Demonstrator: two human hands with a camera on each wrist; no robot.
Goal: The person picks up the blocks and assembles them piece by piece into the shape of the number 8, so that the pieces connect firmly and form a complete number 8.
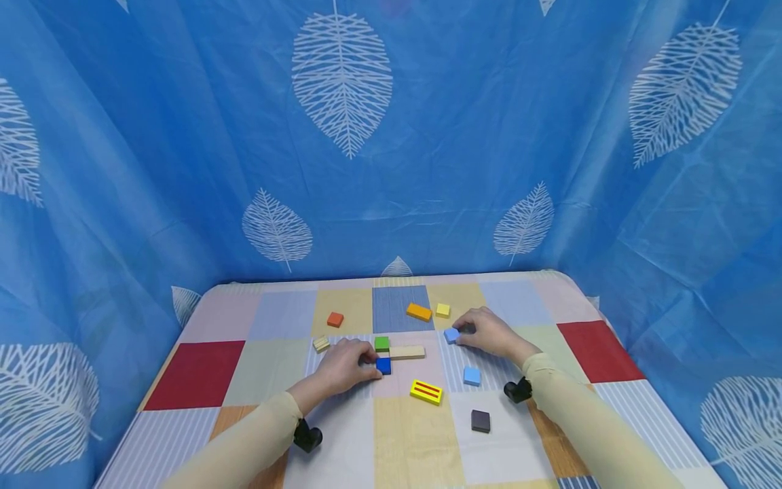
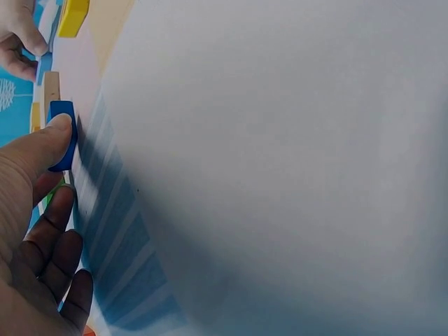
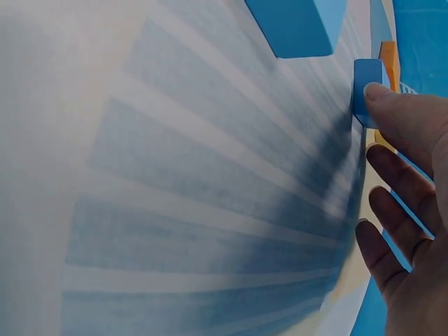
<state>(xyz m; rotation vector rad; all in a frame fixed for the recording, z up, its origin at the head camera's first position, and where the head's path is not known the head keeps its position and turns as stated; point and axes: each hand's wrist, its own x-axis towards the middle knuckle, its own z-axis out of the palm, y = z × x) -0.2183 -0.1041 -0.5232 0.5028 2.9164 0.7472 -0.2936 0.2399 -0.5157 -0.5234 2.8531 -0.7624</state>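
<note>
Pinching plain dk blue blk point(image 1: 383, 366) w/ L fingers point(image 2: 54, 220).

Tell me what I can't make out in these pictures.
Left wrist view: most of the green block, behind the left hand; part of the red-striped yellow block, past the top edge.
Right wrist view: part of the unheld light blue block, past the top edge; much of the small yellow block, behind the right hand.

Curtained booth: blue leaf-print drapes point(image 1: 440, 149), patchwork tablecloth point(image 1: 412, 445)

High head view, close wrist views, shared table point(image 1: 415, 441)
</note>
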